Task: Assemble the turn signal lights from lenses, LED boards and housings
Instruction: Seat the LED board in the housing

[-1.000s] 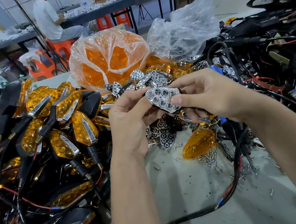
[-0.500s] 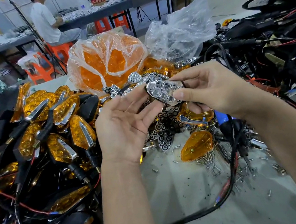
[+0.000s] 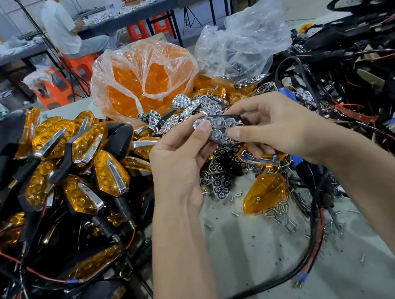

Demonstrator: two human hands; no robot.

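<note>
Far left: pile of finished turn signals (image 3: 85, 167), amber lenses, black stems. Our left hand (image 3: 180, 162) pinches the chrome reflector piece (image 3: 221, 130) at its left end, thumb on top. Our right hand (image 3: 278, 128) grips its right end, fingers (image 3: 237, 132) curled round it, above the surface (image 3: 260, 255). Below right: a loose amber lens (image 3: 263, 194) beside scattered screws (image 3: 281, 211).

Reflector (image 3: 221, 130): chrome silver, honeycomb of faceted hexagonal cells; loose lens (image 3: 264, 194): translucent amber; finished turn signals (image 3: 90, 166): amber honeycomb-patterned lenses, chrome fins, black housings; bagged lenses (image 3: 144, 80): orange under clear plastic; stools (image 3: 52, 90): orange
</note>
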